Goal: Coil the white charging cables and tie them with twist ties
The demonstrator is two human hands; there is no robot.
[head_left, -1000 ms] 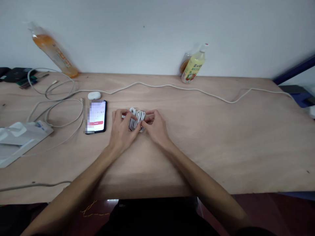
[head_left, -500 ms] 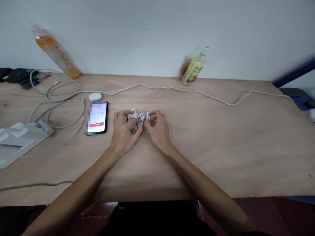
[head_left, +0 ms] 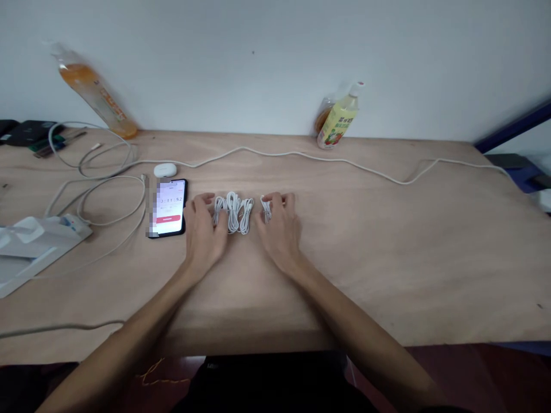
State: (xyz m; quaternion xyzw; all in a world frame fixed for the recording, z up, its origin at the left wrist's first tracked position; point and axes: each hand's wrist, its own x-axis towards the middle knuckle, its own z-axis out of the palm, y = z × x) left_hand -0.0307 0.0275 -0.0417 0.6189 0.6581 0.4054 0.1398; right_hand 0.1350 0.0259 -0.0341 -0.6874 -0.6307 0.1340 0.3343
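Observation:
Three coiled white cables (head_left: 233, 212) lie side by side on the wooden table in front of me. My left hand (head_left: 203, 232) is at their left with its fingers spread, and its thumb lies over the lower part of the leftmost coil (head_left: 218, 205). To the right, across a small gap, another coiled white cable (head_left: 266, 210) sits between the thumb and fingers of my right hand (head_left: 279, 229). The right fingers curl over this coil and hide part of it.
A lit phone (head_left: 170, 207) lies just left of my left hand, with a white earbud case (head_left: 165, 170) behind it. A long white cable (head_left: 293, 153) crosses the table. Bottles (head_left: 338, 123) stand along the wall, and a white power strip (head_left: 38, 246) is at far left.
My hands have moved apart. The left hand shifted left, its fingers opening off the coils; the right hand moved slightly right with one coil, leaving a gap beside the other three.

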